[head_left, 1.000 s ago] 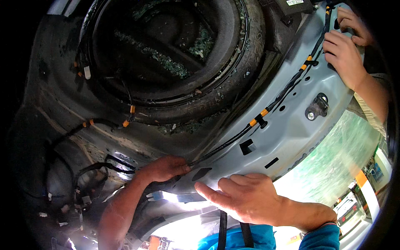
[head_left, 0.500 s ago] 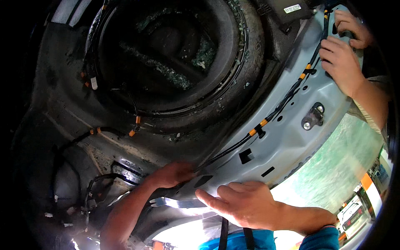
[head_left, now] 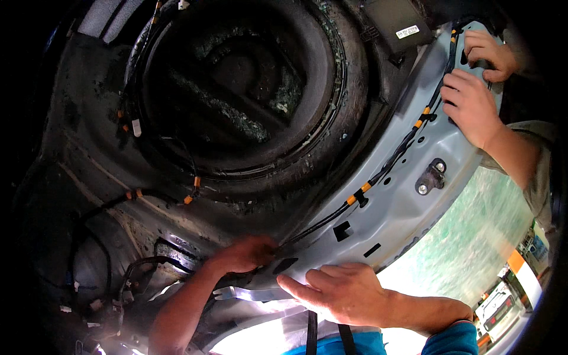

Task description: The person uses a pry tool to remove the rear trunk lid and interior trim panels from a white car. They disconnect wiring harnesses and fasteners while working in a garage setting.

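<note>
My left hand [head_left: 248,255] has its fingers curled at the black wiring harness [head_left: 325,218] where it runs along the grey metal panel [head_left: 396,210]; the fingertips are in shadow. My right hand [head_left: 331,290] grips the panel's lower edge, index finger stretched toward a dark oval opening [head_left: 286,265] and the other fingers bent. Orange tape [head_left: 367,187] and black clips [head_left: 361,201] mark the harness. A black bracket [head_left: 431,176] with bolts sits on the panel.
At the upper right, a co-worker's two hands [head_left: 470,106] hold the panel near a dark part. A round dark well [head_left: 322,142] with greenish fragments fills the upper middle. Loose cables [head_left: 106,260] and connectors lie at lower left. A black box [head_left: 390,21] is at the top.
The view has shifted slightly, so the panel's upper end and the co-worker's hands appear a little lower and farther left. My hands stay at nearly the same places on the panel.
</note>
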A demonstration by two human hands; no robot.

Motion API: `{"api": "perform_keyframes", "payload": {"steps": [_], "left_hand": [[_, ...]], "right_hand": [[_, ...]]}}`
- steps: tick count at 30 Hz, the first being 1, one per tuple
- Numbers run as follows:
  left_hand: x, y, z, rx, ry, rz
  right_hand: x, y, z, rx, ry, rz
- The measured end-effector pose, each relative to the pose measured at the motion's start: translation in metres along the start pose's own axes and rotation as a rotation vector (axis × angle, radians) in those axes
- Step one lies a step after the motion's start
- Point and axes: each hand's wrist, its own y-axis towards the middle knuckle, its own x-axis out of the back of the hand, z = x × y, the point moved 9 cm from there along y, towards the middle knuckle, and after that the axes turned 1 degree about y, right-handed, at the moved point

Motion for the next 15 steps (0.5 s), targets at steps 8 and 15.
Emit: {"api": "perform_keyframes", "payload": {"steps": [8, 15], "left_hand": [[0.000, 0.006, -0.023, -0.206, 0.165, -0.069], [0.015, 0.016, -0.027, -0.084, 0.269, -0.148]], "right_hand": [[0.004, 0.002, 0.000, 0.006, -0.008, -0.122], [0.007, 0.003, 0.002, -0.003, -0.008, -0.044]]}}
